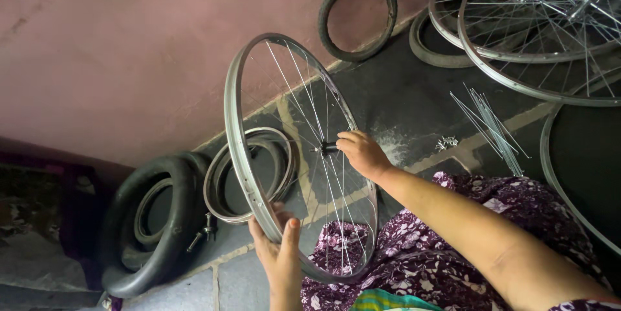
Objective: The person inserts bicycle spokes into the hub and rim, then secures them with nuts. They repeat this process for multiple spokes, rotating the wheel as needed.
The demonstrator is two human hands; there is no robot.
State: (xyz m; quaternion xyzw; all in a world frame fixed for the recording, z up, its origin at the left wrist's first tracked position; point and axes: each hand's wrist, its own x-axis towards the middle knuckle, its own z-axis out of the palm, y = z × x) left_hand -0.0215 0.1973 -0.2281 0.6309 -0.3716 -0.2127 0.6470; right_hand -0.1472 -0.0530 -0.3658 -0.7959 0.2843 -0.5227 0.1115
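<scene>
On dark floor (401, 100), left hand (279, 253) grips wheel rim (240, 155), right hand (361, 154) at hub (328, 149)

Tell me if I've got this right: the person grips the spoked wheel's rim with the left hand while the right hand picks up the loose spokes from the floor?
Not quite. The head view shows the left hand gripping the spoked wheel by its rim, but the right hand is at the wheel's hub. The loose spokes lie untouched on the floor.

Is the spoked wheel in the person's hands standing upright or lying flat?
Upright: the spoked wheel stands on edge, the left hand gripping its lower rim and the right hand at its hub.
</scene>
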